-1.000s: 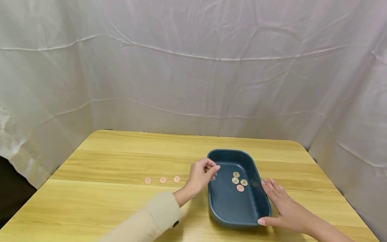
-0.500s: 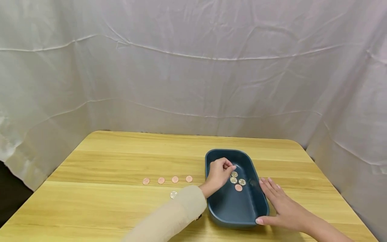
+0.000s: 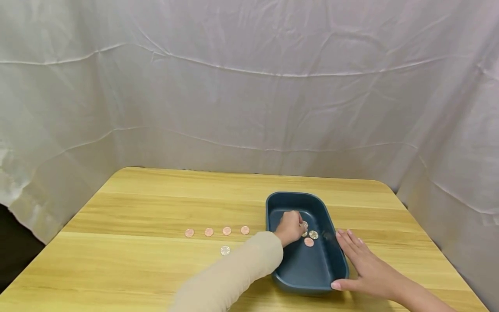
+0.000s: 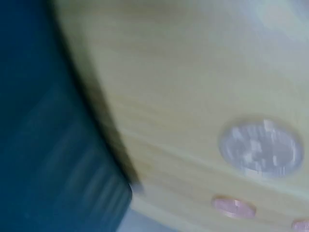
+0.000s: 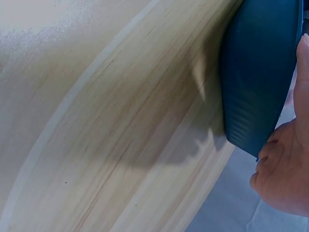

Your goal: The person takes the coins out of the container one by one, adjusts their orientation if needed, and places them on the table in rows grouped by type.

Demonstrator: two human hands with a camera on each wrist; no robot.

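Observation:
My left hand is inside the dark blue tray. Its curled fingers are lowered onto the gold-coloured coins, and I cannot tell whether they pinch one. Beside the fingertips lie a gold coin and a copper coin; two more gold coins are partly covered by the hand. My right hand rests along the tray's right side, fingers extended on the outer wall and thumb at the near corner. In the right wrist view, the thumb lies against the tray's rim.
Left of the tray, several copper coins form a row on the wooden table. A silvery coin lies in front of that row. A pale curtain hangs behind the table.
My left hand has moved from the tray's left rim rightward, then down among the coins. The sleeve no longer hides the fourth copper coin in the row. My right hand stays put.

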